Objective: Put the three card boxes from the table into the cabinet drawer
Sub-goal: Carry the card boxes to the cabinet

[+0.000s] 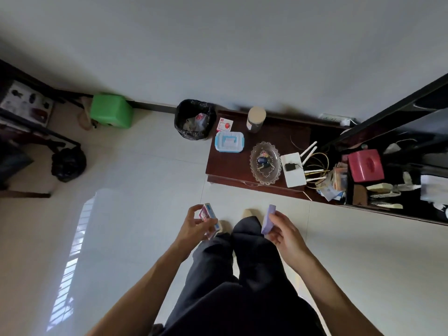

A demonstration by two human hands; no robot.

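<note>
Two stiff, seemingly light card boxes are held: pink box (208, 215) gripped in left hand (194, 225), purple box (268, 219) pinched edgewise by right hand (282, 232).

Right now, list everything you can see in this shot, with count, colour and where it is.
card boxes: at least one, pink and blue, in left hand
purple box: one, in right hand
cabinet: one, dark brown, against the wall, drawer shut
plastic case: one, white and blue, on cabinet
red-white box: one, cabinet back corner
jar: one, pale lid, cabinet back
glass dish: one, clear, cabinet middle
router: one, white, right of dish
tissue box: one, red, far right
bin: one, black, left of cabinet
stool: one, green, by wall
black bag: one, floor left
left hand: holding boxes
right hand: holding box
</note>
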